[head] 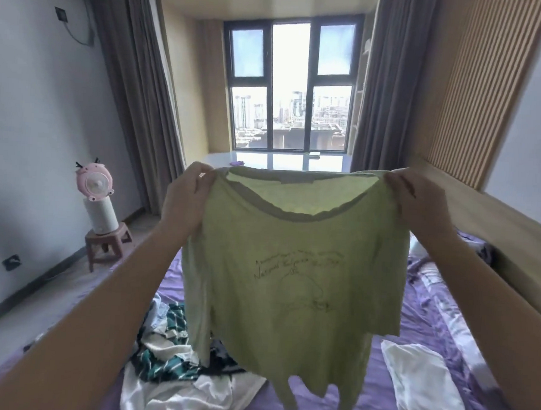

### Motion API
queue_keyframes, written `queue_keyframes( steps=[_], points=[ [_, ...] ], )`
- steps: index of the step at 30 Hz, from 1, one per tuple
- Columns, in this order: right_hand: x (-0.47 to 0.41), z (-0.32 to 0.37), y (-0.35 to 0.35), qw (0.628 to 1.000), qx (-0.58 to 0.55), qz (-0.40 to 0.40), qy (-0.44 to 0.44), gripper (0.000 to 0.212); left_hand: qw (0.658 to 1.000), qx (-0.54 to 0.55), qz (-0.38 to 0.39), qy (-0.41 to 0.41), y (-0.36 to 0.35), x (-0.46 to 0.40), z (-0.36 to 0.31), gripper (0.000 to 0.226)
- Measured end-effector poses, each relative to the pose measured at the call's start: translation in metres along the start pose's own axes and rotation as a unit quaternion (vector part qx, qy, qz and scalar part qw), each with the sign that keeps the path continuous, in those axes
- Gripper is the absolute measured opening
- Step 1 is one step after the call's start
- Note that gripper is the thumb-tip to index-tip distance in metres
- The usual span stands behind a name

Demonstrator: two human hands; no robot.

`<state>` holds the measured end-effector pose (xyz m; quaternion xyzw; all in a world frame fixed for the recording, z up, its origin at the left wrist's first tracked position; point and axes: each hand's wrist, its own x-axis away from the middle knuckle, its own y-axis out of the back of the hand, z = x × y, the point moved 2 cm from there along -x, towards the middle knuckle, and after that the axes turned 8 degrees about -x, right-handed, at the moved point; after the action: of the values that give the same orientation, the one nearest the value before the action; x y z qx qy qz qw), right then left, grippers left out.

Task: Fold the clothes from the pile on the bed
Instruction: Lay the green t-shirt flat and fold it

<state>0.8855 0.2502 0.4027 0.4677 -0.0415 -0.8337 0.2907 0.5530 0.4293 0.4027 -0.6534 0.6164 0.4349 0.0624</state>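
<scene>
A pink fan [94,181] stands on a stool [106,243] at nine o'clock. The left hand [186,197] pinches one shoulder of a light green T-shirt [294,262], the right hand [419,206] the other, holding it spread above the purple bed [421,294]. The clothes pile [174,350] lies at seven o'clock, a white folded piece [422,385] at four.

Pink fan [94,181] (cartoon-faced) on stool [107,243]

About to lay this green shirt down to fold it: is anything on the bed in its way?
Partly. The unfolded pile lies under the green shirt at lower left, and a white folded item lies at right. Bare purple sheet shows between them. Both hands hold its shoulders.
</scene>
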Motion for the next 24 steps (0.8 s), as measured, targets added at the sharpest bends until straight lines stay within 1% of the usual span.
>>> queue_keyframes(
  steps=[7,12,15,18,22,24],
  points=[
    [0.040,0.036,0.017,0.999,0.002,-0.033,-0.037,0.013,0.999,0.031,0.030,-0.011,0.026,0.019,0.006,0.007],
    [0.069,0.058,0.026,0.998,0.001,-0.003,-0.057,0.004,0.997,0.053,0.062,-0.016,0.048,0.046,0.013,0.011],
    [0.085,0.071,0.025,0.995,-0.049,0.001,-0.084,0.007,0.994,0.076,0.078,-0.017,0.057,0.059,0.014,0.013],
    [0.099,0.082,0.022,0.988,-0.108,-0.013,-0.110,0.015,0.992,0.098,0.082,-0.020,0.063,0.068,0.013,0.017],
    [0.107,0.095,0.024,0.979,-0.163,-0.042,-0.117,0.015,0.988,0.134,0.071,-0.030,0.071,0.072,0.005,0.022],
    [0.105,0.099,0.025,0.974,-0.187,-0.059,-0.115,0.015,0.986,0.151,0.061,-0.032,0.073,0.070,-0.001,0.020]
  ],
)
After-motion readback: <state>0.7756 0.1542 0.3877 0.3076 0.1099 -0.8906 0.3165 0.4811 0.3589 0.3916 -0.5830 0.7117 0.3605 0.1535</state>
